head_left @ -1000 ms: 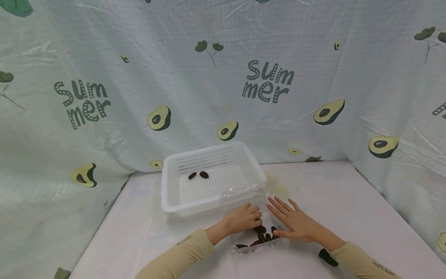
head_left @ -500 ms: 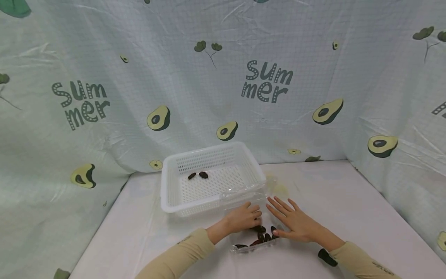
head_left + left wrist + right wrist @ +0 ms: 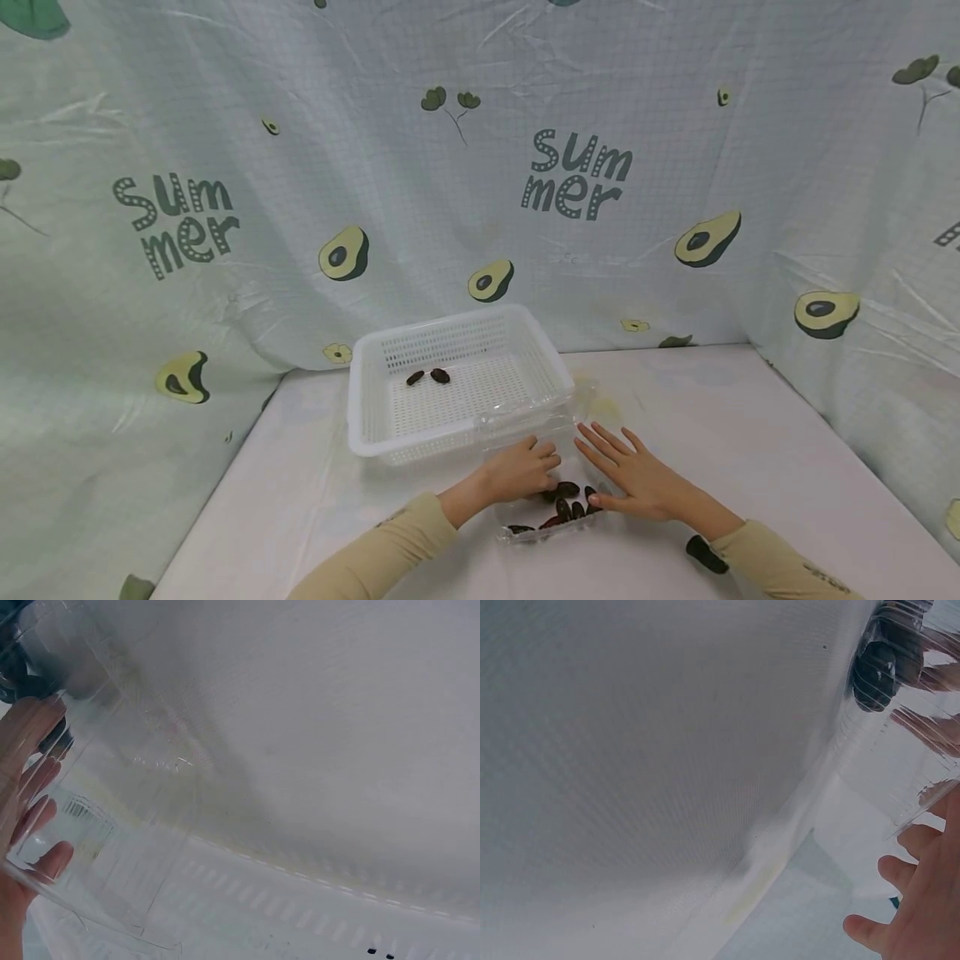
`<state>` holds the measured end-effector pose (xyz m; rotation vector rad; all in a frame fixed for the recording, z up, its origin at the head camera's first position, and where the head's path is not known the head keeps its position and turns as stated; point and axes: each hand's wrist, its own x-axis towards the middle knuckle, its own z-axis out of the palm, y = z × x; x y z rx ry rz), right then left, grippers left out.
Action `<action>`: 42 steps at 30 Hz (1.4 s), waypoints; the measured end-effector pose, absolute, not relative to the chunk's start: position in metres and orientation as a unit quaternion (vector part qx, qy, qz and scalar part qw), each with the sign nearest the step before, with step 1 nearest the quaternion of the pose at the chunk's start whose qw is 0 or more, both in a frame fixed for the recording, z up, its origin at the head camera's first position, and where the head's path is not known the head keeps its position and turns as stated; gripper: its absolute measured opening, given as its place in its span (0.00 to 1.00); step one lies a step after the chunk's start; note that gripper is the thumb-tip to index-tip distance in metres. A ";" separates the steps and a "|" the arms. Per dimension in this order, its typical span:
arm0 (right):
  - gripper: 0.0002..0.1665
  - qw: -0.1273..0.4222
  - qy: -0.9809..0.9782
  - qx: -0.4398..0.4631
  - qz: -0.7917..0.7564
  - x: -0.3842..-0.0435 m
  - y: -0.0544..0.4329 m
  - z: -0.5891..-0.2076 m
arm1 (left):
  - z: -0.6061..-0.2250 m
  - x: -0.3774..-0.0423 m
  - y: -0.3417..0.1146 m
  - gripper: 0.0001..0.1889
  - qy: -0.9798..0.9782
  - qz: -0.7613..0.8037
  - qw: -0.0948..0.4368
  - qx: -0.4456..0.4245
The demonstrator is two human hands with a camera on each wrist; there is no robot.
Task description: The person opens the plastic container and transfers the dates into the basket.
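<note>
In the head view, a clear plastic box [image 3: 517,510] with its lid folded back holds several dark, oval, date-like fruits [image 3: 562,508]. My left hand [image 3: 519,472] reaches into it from the left with fingers bent. In the left wrist view, a dark date [image 3: 57,738] shows through the plastic between the thumb and forefinger of that hand [image 3: 30,780]. At the box's right side lies my right hand [image 3: 637,479], fingers straight and spread, thumb over the near right rim. In the right wrist view, its fingers [image 3: 866,930] extend past the plastic edge, near a dark date [image 3: 875,675].
Behind the box stands a white perforated basket [image 3: 360,417] with two dark dates [image 3: 427,377] inside. The box's lid [image 3: 525,412] leans on the basket's near right corner. A dark object [image 3: 707,554] lies beside the right sleeve. A printed curtain [image 3: 420,183] surrounds the white table [image 3: 675,400].
My left hand has shifted slightly left inside the box, and a date by its fingertips has moved a little to the right. The right hand keeps its place.
</note>
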<state>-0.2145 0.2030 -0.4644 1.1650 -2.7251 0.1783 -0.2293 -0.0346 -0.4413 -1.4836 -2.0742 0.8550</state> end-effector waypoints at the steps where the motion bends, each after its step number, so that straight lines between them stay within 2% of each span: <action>1: 0.44 0.084 -0.915 0.390 0.062 -0.214 0.203 -0.464 | -0.441 -0.229 -0.035 0.06 -0.752 0.309 0.223 -0.539; 18: 0.44 0.080 -0.915 0.386 0.086 -0.215 0.202 -0.466 | -0.427 -0.218 -0.050 0.09 -0.744 0.301 0.251 -0.542; 32: 0.44 0.095 -0.911 0.392 0.083 -0.216 0.203 -0.470 | -0.411 -0.200 -0.064 0.02 -0.759 0.264 0.279 -0.527; 38: 0.44 0.083 -0.915 0.382 0.095 -0.215 0.203 -0.470 | -0.405 -0.195 -0.072 0.06 -0.773 0.244 0.277 -0.516; 42: 0.44 0.076 -0.917 0.380 0.094 -0.215 0.202 -0.470 | -0.400 -0.195 -0.078 0.08 -0.768 0.227 0.301 -0.518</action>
